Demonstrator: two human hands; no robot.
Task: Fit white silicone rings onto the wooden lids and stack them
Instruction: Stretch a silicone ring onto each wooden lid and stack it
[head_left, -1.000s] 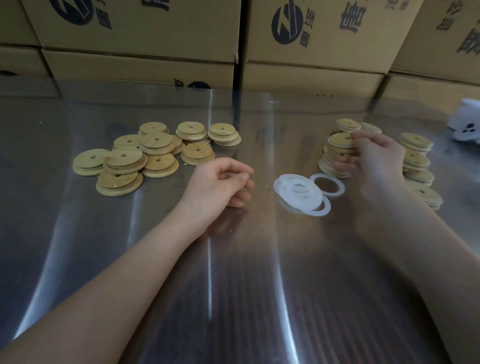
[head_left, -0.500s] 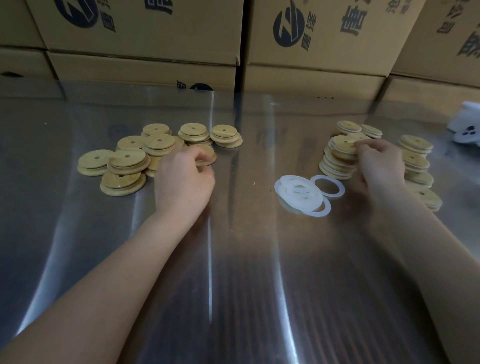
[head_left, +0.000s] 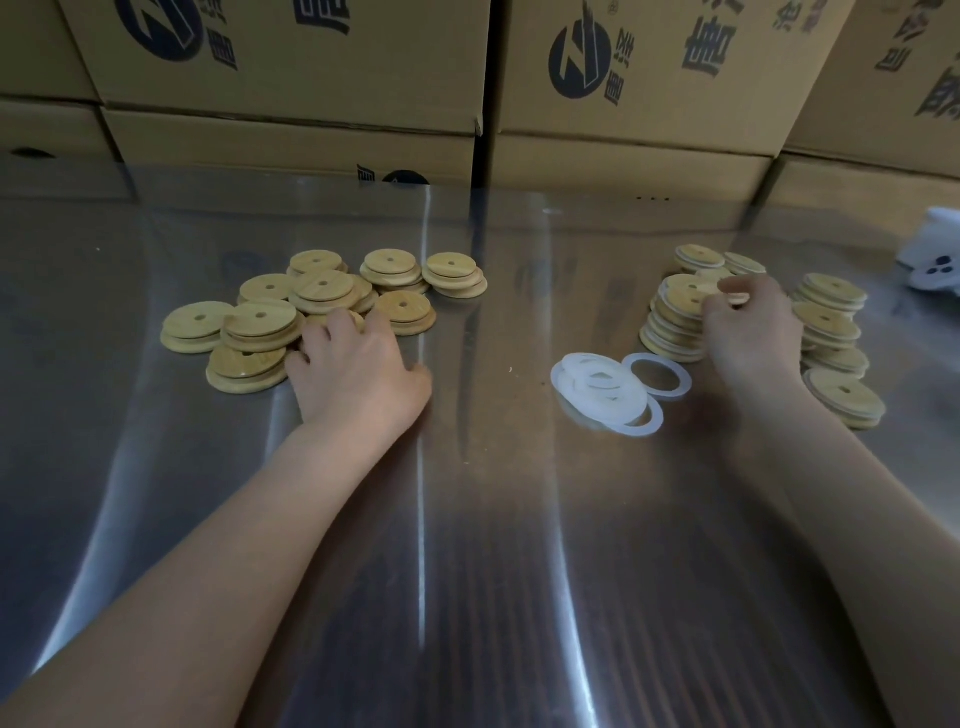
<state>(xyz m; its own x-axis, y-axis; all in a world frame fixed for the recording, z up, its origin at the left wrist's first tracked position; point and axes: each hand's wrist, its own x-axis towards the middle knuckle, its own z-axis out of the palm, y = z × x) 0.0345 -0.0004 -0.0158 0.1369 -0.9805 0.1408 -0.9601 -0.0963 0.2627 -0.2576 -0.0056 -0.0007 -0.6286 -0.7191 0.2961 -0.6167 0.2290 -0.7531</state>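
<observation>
Bare wooden lids (head_left: 260, 318) with centre holes lie in a loose pile at the left. My left hand (head_left: 358, 374) reaches into the pile's near edge, fingers curled over one lid (head_left: 340, 318) that is mostly hidden, thumb out to the right. White silicone rings (head_left: 602, 389) lie heaped in the middle of the table. At the right stand stacks of ringed lids (head_left: 672, 325). My right hand (head_left: 750, 332) is over the tallest stack and pinches a lid (head_left: 735, 297) at its top.
More ringed lids (head_left: 831, 322) are stacked to the right of my right hand, and a low stack (head_left: 844, 397) sits nearer. Cardboard boxes (head_left: 311, 130) wall off the back of the shiny table (head_left: 467, 519). A white object (head_left: 935, 260) sits at the right edge.
My left hand moved from the table's middle leftward onto the bare lid pile and curled over a lid. My right hand stayed at the right stack with its lid.
</observation>
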